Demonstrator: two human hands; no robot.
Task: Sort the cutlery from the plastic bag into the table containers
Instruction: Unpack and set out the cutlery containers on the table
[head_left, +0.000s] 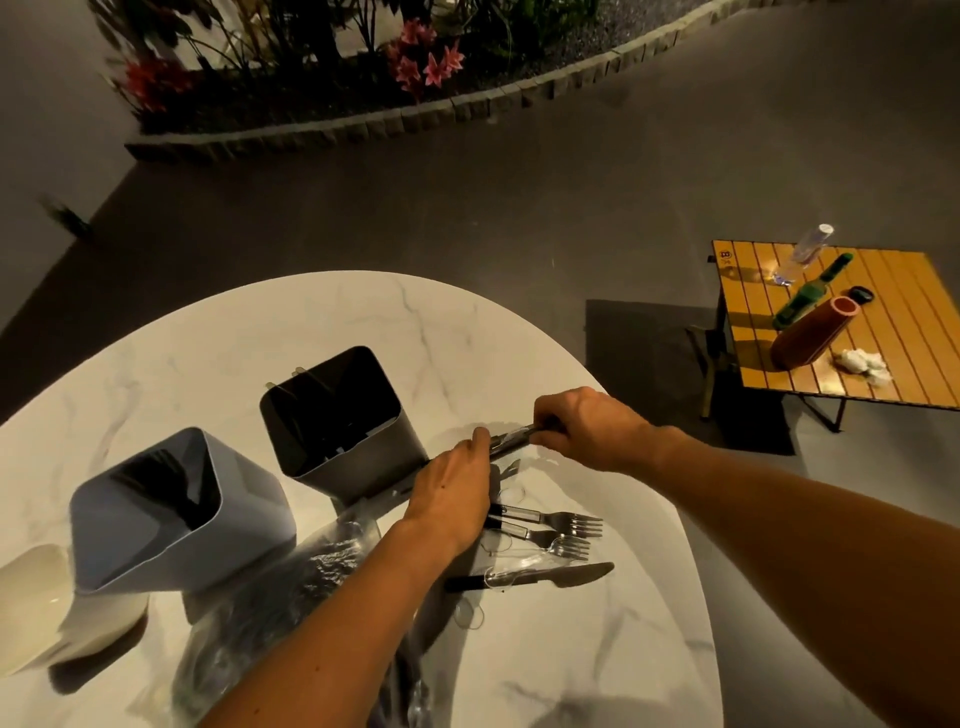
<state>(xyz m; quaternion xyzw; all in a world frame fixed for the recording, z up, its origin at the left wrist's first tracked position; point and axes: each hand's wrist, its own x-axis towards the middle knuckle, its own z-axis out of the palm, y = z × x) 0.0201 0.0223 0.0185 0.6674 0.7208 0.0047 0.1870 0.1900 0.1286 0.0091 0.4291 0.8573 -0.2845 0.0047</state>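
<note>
A dim paved patio with a flower bed behind holds the round white marble-patterned table (363, 322) where the sorting goes on. Nearest the left edge stands a pale grey-blue square plastic container (171, 525), dark utensils showing inside it; beside it a dark grey square plastic container (353, 441) also holds some pieces, so the job looks partly done. The crumpled clear plastic bag (291, 597) lies under the left forearm with dark cutlery still bunched inside, so much remains, I judge. Loose on the table lie a black-handled metal table knife (540, 576), two black-handled metal forks (561, 525) and what seems a clear plastic fork (558, 548).

The left hand (457, 493) and right hand (587, 428) both curl their fingers round a dark bundle of cutlery (511, 439), just beside the dark container. What the bundle contains, and whether a wrap binds it, is too blurred to tell. A cream vessel at the far left is cut off.
</note>
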